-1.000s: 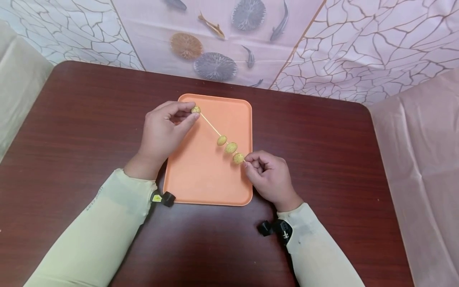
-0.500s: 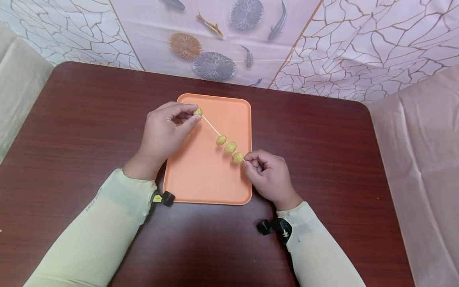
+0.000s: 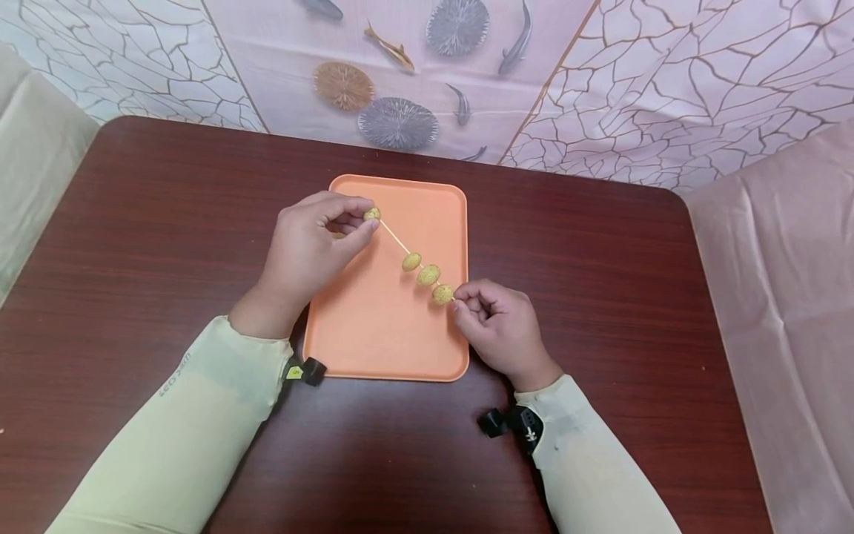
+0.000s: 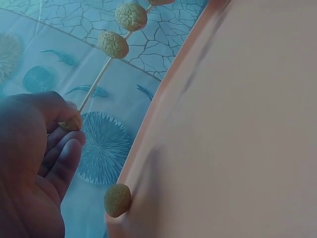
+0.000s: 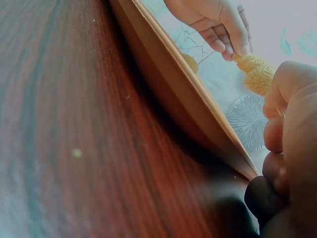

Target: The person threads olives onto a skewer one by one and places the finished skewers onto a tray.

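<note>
A thin wooden skewer [image 3: 395, 237] runs slantwise above the orange tray [image 3: 373, 334]. Three yellow-brown wrinkled balls [image 3: 429, 275] are threaded near its right end. My left hand [image 3: 310, 241] pinches another wrinkled ball [image 4: 71, 123] between thumb and forefinger at the skewer's far end. At the near end, my right hand [image 3: 503, 326] grips the skewer just beyond the last ball, its fingers curled. The skewer tip inside the right hand is hidden. One loose ball [image 4: 117, 200] lies on the tray by its edge, largely covered by my left hand in the head view.
The tray lies on a dark red-brown wooden table [image 3: 600, 311]. A patterned cloth [image 3: 407, 81] hangs behind the table, with pale cloth [image 3: 787, 311] at the right side. Black camera mounts [image 3: 313, 371] stick out from both wrists.
My left hand has shifted a little right and toward me, with its ball now closer to the three others on the skewer. The right hand has stayed almost still.
</note>
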Demonstrator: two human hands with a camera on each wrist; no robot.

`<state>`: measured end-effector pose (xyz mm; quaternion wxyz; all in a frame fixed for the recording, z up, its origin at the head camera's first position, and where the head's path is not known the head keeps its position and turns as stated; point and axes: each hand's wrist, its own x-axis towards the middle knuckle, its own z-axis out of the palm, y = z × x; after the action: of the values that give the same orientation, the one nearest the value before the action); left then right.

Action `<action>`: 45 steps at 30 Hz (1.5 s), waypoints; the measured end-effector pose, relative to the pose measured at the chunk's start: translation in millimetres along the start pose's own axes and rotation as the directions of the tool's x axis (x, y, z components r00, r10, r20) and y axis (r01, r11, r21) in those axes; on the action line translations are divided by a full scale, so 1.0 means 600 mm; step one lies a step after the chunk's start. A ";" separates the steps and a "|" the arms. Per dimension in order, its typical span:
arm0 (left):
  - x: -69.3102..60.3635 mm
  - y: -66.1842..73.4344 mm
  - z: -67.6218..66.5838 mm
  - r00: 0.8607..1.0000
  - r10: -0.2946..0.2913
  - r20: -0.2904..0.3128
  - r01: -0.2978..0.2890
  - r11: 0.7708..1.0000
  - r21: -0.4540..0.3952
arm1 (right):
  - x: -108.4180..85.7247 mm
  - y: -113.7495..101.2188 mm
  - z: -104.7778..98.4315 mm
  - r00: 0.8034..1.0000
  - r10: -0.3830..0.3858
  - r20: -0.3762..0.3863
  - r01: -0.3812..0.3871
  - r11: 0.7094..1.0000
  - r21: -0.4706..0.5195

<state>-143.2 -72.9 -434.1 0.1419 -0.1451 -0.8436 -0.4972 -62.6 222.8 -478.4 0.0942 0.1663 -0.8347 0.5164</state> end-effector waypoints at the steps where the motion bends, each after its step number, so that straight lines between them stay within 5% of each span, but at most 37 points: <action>1: 0.000 0.000 0.001 1.000 0.003 0.001 -0.003 1.000 -0.001 | 0.000 0.000 0.000 1.000 0.001 0.000 -0.001 1.000 -0.003; 15: -0.005 0.012 0.011 0.996 0.081 0.046 -0.082 0.996 0.021 | 0.000 0.003 0.000 1.000 -0.019 -0.001 0.019 1.000 -0.005; 24: -0.009 0.021 0.019 0.989 0.096 0.116 -0.100 0.994 0.033 | 0.000 0.002 0.000 1.000 -0.015 -0.006 0.015 1.000 -0.005; 45: -0.014 0.034 0.026 0.982 0.102 0.161 -0.106 0.994 0.018 | 0.000 0.002 0.000 1.000 0.003 -0.005 -0.003 1.000 0.007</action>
<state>-129.2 -50.6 -428.5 0.1015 -0.2264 -0.8500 -0.4647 -63.1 223.1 -479.7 0.0951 0.1641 -0.8329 0.5200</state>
